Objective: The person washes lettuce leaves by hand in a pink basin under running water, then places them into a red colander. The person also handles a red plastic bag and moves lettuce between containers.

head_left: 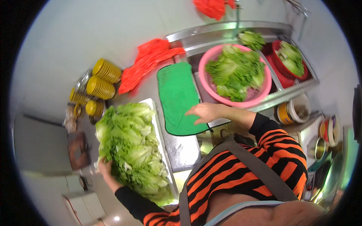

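Note:
My left hand (104, 167) touches the outer edge of a large heap of green lettuce (133, 147), which lies on a white tray (163, 147); whether the fingers grip a leaf is hidden. Over a green cloth (178, 99) on the steel counter, my right hand (205, 112) is held with its fingers apart and nothing in them. To the right of the cloth, a pink plastic basin (208, 87) in the sink holds loose lettuce leaves (234, 70).
A red bowl (278, 63) of lettuce stands in the farther sink bay, and a lettuce head (251, 39) rests on the sink's back edge. Red plastic bags (152, 60) and yellow-lidded jars (103, 87) stand near the wall. Tubs (299, 108) sit right of the sink.

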Available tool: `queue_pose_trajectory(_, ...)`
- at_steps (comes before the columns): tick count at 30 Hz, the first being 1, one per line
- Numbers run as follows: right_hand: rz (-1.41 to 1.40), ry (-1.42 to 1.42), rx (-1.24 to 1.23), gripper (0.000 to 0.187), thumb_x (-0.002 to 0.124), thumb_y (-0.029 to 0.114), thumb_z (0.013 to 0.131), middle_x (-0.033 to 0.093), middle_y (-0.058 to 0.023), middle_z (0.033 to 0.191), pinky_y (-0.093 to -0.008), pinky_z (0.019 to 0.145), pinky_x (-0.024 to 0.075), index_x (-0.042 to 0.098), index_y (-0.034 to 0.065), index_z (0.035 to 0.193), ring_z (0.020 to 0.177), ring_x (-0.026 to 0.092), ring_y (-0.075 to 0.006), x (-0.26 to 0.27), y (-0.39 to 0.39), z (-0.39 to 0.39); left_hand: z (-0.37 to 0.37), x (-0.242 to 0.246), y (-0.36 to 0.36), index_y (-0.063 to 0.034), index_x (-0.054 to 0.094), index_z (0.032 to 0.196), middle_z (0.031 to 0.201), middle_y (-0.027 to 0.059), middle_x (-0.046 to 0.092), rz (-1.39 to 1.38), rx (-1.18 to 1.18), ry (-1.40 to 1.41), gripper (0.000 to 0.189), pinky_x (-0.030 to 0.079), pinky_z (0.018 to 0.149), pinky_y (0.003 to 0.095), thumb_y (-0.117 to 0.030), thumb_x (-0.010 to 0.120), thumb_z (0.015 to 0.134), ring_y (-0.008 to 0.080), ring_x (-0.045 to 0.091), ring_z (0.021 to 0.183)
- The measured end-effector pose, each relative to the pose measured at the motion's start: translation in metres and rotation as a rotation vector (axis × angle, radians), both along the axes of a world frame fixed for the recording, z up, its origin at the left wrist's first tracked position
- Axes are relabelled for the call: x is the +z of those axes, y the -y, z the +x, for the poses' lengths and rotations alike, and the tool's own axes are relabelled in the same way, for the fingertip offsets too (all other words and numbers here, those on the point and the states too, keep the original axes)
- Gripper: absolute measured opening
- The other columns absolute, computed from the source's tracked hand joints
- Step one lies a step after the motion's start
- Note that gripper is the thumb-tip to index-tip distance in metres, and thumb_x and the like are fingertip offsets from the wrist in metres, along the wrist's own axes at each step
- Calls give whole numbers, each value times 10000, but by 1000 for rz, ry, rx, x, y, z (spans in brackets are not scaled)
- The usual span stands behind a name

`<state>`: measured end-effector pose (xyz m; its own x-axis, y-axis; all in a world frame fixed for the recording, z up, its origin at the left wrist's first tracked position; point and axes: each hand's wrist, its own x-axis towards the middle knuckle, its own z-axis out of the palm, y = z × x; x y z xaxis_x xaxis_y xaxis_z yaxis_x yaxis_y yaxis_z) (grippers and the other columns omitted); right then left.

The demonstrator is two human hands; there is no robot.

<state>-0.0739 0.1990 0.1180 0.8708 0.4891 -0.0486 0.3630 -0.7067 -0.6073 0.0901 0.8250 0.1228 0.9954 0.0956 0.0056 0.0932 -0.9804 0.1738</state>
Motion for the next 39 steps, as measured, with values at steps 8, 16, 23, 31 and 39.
queue_pose_trajectory(8,-22,3,-380,539,683,240,775,639,-232,1066,-439,842,494,550,8,1243,961,625,-374,-37,88,-83,11,39,-42,55,657,1036,868,47,643,-794,308,141,291,485,662,310,-183,642,868,146,578,756)
queue_pose_trajectory(16,39,-85,-776,478,691,220,771,656,-227,1033,-419,775,519,590,1,1184,858,654,-376,-32,185,-136,-7,165,157,55,621,1114,1004,75,636,-854,-87,572,307,487,710,283,-201,562,955,137,561,843)
queue_pose_trajectory(23,-136,492,-1022,608,641,463,843,417,-176,1414,-528,1031,354,487,191,1365,1292,400,-371,-57,298,-99,-39,90,474,-55,632,1194,1221,125,619,-837,-945,260,365,534,852,332,-13,604,833,232,606,1095)
queue_pose_trajectory(31,-567,170,-948,760,443,740,817,107,-108,1584,-740,1039,157,298,376,1468,1447,117,-363,-116,361,-9,-115,-47,714,-265,191,1514,1555,237,93,-82,-1167,-178,1171,220,1105,607,-528,840,577,434,116,1430)
queue_pose_trajectory(39,-608,-58,-762,757,529,647,808,73,-94,1591,-761,1029,142,261,408,1474,1450,35,-386,-150,341,-2,-126,-103,769,-401,114,1508,1584,165,-32,230,-1149,-366,1163,183,1027,740,-623,777,579,441,2,1439)
